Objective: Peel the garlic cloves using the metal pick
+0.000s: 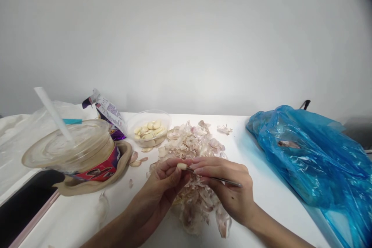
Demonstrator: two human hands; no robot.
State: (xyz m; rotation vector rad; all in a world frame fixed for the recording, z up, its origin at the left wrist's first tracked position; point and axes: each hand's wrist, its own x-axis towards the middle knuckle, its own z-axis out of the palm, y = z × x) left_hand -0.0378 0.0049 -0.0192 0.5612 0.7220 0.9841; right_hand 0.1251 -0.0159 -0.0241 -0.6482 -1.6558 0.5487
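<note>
My left hand (165, 180) is closed in a pinch on a pale garlic clove (182, 166), held up over the table. My right hand (225, 182) is closed around a thin metal tool (216, 179) whose tip touches the clove. Both hands hover above a heap of papery garlic skins (193, 145) on the white table (261, 186). Behind the heap stands a clear plastic bowl (149, 129) holding several peeled cloves.
A lidded drink cup (78, 149) with a straw sits in a cardboard carrier at the left, with a purple snack packet (109, 114) behind it. A crumpled blue plastic bag (310, 155) fills the right side. A dark flat object (26, 205) lies at the left edge.
</note>
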